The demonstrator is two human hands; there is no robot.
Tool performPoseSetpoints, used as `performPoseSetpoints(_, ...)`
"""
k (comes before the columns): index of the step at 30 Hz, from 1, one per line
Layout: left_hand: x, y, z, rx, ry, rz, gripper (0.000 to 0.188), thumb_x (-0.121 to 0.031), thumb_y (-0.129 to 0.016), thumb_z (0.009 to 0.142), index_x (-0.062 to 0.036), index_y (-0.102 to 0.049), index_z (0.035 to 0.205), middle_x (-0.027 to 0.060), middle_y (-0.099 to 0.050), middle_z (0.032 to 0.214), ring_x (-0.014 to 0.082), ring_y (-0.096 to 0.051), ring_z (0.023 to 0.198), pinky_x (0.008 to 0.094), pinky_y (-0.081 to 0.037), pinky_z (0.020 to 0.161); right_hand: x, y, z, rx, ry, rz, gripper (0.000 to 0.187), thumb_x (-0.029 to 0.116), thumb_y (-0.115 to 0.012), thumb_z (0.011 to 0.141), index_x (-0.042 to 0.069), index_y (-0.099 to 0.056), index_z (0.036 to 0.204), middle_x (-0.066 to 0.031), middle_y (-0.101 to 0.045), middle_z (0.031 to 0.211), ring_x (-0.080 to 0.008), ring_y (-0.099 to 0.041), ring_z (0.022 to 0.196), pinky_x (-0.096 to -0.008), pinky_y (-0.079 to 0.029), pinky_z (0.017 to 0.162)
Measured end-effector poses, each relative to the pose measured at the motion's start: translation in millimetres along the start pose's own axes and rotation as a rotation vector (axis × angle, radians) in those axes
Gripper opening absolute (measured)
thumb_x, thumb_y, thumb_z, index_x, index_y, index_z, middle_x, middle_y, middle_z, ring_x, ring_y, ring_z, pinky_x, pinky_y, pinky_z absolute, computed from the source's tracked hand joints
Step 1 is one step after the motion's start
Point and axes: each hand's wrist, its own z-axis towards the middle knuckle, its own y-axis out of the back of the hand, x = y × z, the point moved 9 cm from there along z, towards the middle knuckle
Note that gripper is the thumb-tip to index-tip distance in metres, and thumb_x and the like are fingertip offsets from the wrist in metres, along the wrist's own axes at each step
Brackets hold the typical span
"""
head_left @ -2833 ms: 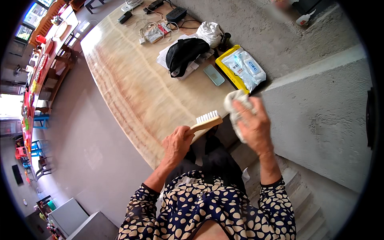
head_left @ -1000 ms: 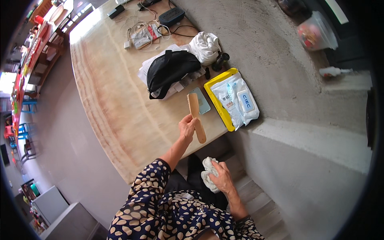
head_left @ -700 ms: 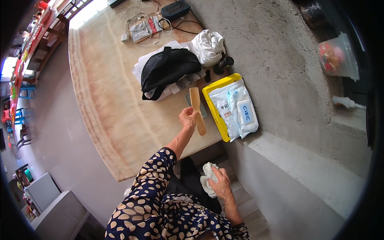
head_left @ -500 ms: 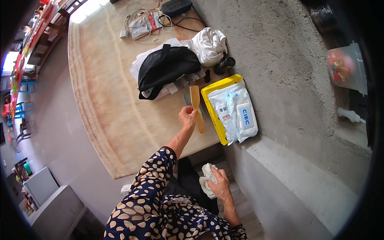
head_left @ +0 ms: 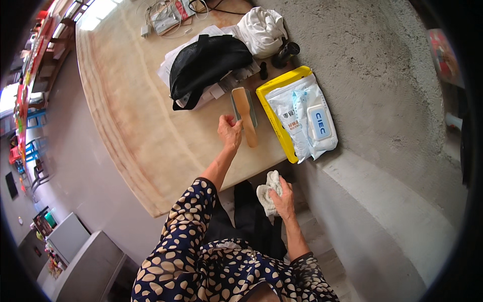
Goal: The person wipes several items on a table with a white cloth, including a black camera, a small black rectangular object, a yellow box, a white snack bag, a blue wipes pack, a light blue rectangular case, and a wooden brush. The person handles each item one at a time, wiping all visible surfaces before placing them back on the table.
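Note:
My left hand [head_left: 230, 133] is over the table, just left of a flat wooden spatula [head_left: 245, 118]. Its fingers are loosely curled, thumb and forefinger slightly apart, with nothing visible between them. The thumb is close to the spatula's edge; I cannot tell whether they touch. The spatula lies on the table, its wide end pointing away from me, partly on top of a flat grey-green object [head_left: 254, 115]. Off the table's near edge, in front of my body, my right hand [head_left: 285, 201] grips a crumpled off-white cloth [head_left: 267, 193].
Beside the spatula lie a white wipes pack [head_left: 319, 123] and a yellow package [head_left: 275, 115]. Farther back are a black mesh bag [head_left: 209, 70] on papers, a bundled white cloth [head_left: 261, 31], a black cylinder [head_left: 286, 54] and cables. A rough concrete wall [head_left: 352, 65] borders the table's right.
My left hand has come off the spatula to its left, leaving it on the table. My right hand has risen toward the table's edge with the cloth. The view has shifted slightly.

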Motion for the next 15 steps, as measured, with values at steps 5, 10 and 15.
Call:
performPoseSetpoints(5, 33, 43, -7, 0.075, -0.020, -0.057, 0.024, -0.016, -0.069, 0.076, -0.0010, -0.058, 0.091, 0.0067, -0.057, 0.073, 0.0169, -0.054, 0.067, 0.0318, -0.047, 0.064, -10, -19, 10, -0.075, 0.017, -0.005, 0.062, 0.020, -0.067, 0.076, -0.001, -0.048, 0.131, -0.0253, -0.055, 0.111, -0.0385, -0.052, 0.104, -0.0439, -0.042, 0.092)
performPoseSetpoints(10, 112, 110, -40, 0.214, 0.066, -0.128, 0.020, -0.021, -0.067, 0.082, -0.0044, -0.059, 0.092, 0.0026, -0.057, 0.073, 0.0103, -0.052, 0.058, 0.0244, -0.043, 0.049, -33, -51, 45, -0.253, 0.051, -0.173, 0.069, 0.018, -0.065, 0.077, 0.003, -0.037, 0.138, -0.0256, -0.047, 0.118, -0.0392, -0.043, 0.114, -0.0447, -0.037, 0.097)
performPoseSetpoints(15, 170, 210, -77, 0.253, 0.318, -0.129, 0.024, -0.021, -0.066, 0.082, -0.0056, -0.059, 0.097, 0.0020, -0.057, 0.078, 0.0108, -0.054, 0.061, 0.0256, -0.043, 0.049, -2, -118, 41, -0.403, 0.045, -0.488, 0.065, 0.013, -0.062, 0.083, 0.013, -0.033, 0.142, -0.0255, -0.038, 0.128, -0.0445, -0.043, 0.110, -0.0504, -0.040, 0.093)
